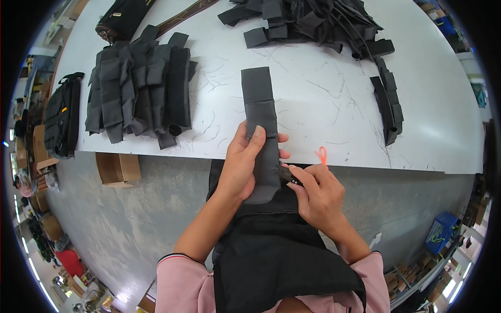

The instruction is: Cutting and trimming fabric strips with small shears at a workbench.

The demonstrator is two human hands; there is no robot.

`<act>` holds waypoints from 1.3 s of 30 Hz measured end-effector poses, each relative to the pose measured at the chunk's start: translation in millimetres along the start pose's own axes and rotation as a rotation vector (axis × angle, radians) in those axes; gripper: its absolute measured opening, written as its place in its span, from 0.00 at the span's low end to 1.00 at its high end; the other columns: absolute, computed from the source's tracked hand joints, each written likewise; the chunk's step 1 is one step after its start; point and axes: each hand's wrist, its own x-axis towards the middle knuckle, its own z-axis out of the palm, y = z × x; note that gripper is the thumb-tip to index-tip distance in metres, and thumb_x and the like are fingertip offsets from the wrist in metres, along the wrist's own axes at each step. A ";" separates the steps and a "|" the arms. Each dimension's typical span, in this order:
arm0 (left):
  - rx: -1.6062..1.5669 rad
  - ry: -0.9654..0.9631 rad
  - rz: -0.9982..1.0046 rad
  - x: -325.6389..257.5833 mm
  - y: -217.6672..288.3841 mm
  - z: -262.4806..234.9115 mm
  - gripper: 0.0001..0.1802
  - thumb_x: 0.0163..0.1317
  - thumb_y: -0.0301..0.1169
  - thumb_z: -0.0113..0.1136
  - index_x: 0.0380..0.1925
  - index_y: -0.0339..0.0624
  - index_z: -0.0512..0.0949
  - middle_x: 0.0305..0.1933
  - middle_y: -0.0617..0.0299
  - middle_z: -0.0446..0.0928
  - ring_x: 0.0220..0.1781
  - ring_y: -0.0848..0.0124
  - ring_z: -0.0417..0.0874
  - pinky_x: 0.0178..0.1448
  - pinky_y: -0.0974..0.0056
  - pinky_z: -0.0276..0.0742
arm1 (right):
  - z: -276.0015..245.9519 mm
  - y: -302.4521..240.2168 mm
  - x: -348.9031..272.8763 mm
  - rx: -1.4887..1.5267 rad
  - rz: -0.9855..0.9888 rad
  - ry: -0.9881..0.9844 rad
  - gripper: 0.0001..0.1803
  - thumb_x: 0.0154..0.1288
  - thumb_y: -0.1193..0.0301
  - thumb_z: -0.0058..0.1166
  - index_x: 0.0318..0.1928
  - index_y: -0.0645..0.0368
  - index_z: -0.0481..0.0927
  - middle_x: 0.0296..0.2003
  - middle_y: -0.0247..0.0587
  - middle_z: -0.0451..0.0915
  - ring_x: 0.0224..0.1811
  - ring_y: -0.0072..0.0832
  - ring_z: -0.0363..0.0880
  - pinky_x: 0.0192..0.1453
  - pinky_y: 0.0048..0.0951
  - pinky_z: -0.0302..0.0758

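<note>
A long dark grey fabric strip (259,94) with stitched cross seams lies upright in front of me, its far end over the white table and its near end over my lap. My left hand (241,169) is closed round its middle, thumb on top and fingertips showing past the right edge. In my right hand (322,201) is a small dark pair of thread snips (292,178), pinched between thumb and fingers. Its tips are at the strip's right edge; whether they touch cloth or thread is hard to see. An orange loop (322,155) sticks up behind that hand.
Cut threads litter the white table (219,143). On its left lies a stack of similar strips (138,88); a larger heap (318,23) is at the far side, with a folded piece (387,104) at right. Black bags (63,117) and an open cardboard box (119,169) are leftward.
</note>
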 end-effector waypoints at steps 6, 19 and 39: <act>0.040 -0.009 -0.017 1.9 -1.3 -5.3 0.16 0.70 0.41 0.45 0.50 0.42 0.65 0.45 0.48 0.77 0.37 0.64 0.82 0.36 0.59 0.82 | -0.8 -4.9 -2.5 0.018 0.042 0.016 0.18 0.45 0.80 0.62 0.41 0.60 0.80 0.26 0.38 0.73 0.24 0.33 0.72 0.27 0.29 0.69; -0.003 -0.033 -0.098 -3.2 1.0 -2.0 0.24 0.68 0.47 0.47 0.53 0.41 0.63 0.44 0.51 0.76 0.38 0.64 0.81 0.39 0.61 0.80 | -8.1 -9.4 5.9 0.091 0.108 -0.217 0.18 0.46 0.78 0.63 0.41 0.58 0.75 0.31 0.41 0.73 0.25 0.37 0.74 0.26 0.31 0.69; 0.005 -0.087 -0.204 -2.4 -9.1 -12.4 0.28 0.71 0.52 0.33 0.56 0.40 0.62 0.48 0.50 0.75 0.41 0.63 0.81 0.43 0.60 0.81 | 13.6 0.4 -3.0 0.498 0.366 0.007 0.16 0.48 0.80 0.62 0.40 0.58 0.77 0.26 0.35 0.68 0.24 0.27 0.70 0.27 0.24 0.67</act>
